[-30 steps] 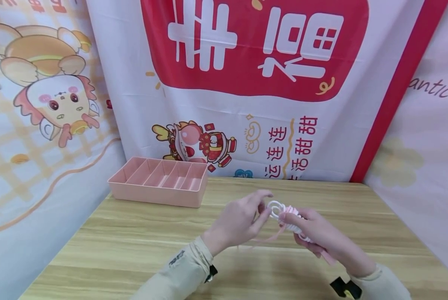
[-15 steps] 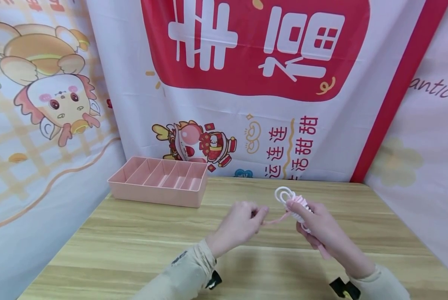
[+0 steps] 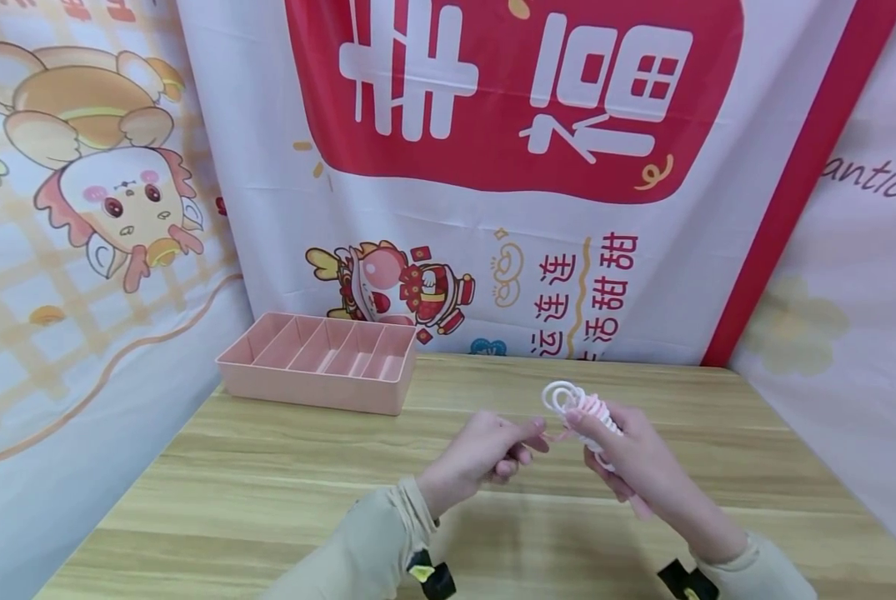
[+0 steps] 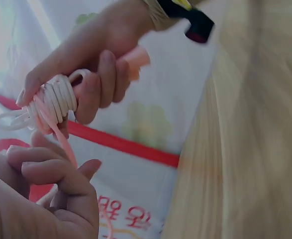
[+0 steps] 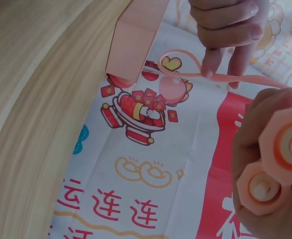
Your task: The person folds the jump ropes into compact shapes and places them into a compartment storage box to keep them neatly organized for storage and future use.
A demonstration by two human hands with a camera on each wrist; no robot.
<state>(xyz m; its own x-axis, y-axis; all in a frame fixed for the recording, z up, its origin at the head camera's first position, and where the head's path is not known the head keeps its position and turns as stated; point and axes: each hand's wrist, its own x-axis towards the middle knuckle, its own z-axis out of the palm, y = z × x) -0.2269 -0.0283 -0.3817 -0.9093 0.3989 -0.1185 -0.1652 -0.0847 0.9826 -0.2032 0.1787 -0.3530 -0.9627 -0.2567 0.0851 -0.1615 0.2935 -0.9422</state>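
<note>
In the head view, my right hand (image 3: 638,457) grips a bundled jump rope. Its white cord (image 3: 598,412) is wound in tight coils, with loops sticking out past the thumb. Two pink handles (image 5: 271,145) lie side by side in that hand, their octagonal ends facing the right wrist camera. A flat pink strap (image 5: 252,78) runs from the bundle to my left hand (image 3: 485,458). The left finger and thumb pinch this strap just left of the coils, and a curved loop of it hangs beyond them. In the left wrist view, curled left fingers partly hide the strap.
A pink divided tray (image 3: 308,392) with several compartments stands at the table's back left. The wooden table (image 3: 267,500) lies below both hands. Printed cloth (image 3: 448,217) hangs behind the table and on both sides.
My left hand left the white loops, took the pink strap and drew it leftward. Since then it has shifted slightly up and right, nearer the bundle. The right hand kept its hold throughout.
</note>
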